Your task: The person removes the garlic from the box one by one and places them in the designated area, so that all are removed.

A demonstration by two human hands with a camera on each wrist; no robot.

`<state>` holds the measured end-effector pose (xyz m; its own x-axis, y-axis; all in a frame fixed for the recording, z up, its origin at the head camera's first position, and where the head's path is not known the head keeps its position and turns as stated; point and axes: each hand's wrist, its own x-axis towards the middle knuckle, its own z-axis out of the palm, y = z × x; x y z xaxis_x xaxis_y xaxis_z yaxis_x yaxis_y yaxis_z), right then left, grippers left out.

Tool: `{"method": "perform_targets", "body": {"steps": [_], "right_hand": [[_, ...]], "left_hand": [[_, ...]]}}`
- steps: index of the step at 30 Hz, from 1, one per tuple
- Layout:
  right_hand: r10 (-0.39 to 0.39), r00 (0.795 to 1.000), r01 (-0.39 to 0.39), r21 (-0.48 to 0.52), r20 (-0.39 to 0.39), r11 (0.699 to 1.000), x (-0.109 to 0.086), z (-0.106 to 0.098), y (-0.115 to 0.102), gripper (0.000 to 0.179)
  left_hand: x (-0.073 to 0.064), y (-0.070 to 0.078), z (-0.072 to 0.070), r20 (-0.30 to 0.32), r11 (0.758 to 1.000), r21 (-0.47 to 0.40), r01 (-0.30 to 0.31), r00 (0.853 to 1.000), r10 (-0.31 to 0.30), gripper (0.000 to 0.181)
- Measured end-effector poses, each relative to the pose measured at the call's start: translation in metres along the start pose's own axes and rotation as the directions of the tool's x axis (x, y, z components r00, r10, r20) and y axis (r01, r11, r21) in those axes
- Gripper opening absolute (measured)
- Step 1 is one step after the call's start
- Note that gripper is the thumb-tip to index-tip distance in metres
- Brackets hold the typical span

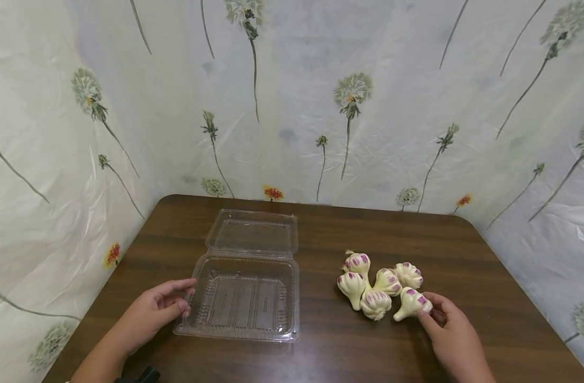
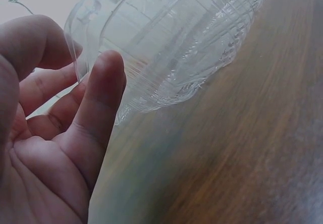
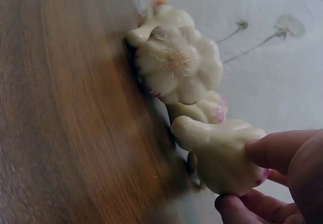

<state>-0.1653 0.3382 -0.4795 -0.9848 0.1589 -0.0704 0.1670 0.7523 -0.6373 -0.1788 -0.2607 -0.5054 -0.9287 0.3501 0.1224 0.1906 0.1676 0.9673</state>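
A clear plastic clamshell container (image 1: 246, 336) lies with its lid (image 1: 253, 230) folded back on the brown table. My left hand (image 1: 153, 311) pinches the container's left rim between thumb and fingers; the left wrist view shows the thumb (image 2: 103, 82) on the near side of the thin wall. At the right, my right hand (image 1: 452, 335) grips a garlic bulb (image 1: 411, 304) by its purple-marked end, its pale stem pointing left. In the right wrist view this held bulb (image 3: 227, 153) is beside other garlic bulbs (image 3: 181, 62).
Several more white garlic bulbs with purple marks, one of them at the front (image 1: 375, 304), cluster left of and behind the held one. A dark wooden table (image 1: 320, 223) bears everything. Floral-patterned sheeting (image 1: 292, 106) hangs behind and along both sides.
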Motion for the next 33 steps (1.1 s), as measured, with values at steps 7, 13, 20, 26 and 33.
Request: {"method": "perform_targets", "body": {"steps": [7,13,20,26,33], "right_hand": [[-0.017,1.0,0.017,-0.011,0.01,1.0,-0.0004,0.0025,0.0005,0.061],[-0.004,0.999,0.004,-0.012,0.035,1.0,0.0018,0.0039,0.002,0.063],[0.015,0.999,-0.015,-0.006,0.045,1.0,0.0024,0.0044,0.0035,0.067],[0.045,0.996,-0.045,0.001,0.071,0.999,0.0018,0.0025,0.0051,0.072],[0.076,0.99,-0.08,0.032,0.119,0.996,0.0043,0.0005,0.0062,0.08]], "left_hand": [[0.0001,-0.001,0.0002,-0.001,1.0,0.001,-0.008,1.0,0.008,0.045],[0.0,-0.0003,-0.0001,0.001,1.0,0.001,-0.011,1.0,0.011,0.045],[0.0006,0.0019,-0.0001,0.0,1.0,-0.005,-0.005,1.0,0.005,0.046],[0.0007,0.0001,-0.0006,0.002,1.0,-0.008,-0.008,1.0,0.008,0.046],[0.0009,-0.002,0.0,0.005,1.0,-0.009,-0.009,1.0,0.009,0.046]]}}
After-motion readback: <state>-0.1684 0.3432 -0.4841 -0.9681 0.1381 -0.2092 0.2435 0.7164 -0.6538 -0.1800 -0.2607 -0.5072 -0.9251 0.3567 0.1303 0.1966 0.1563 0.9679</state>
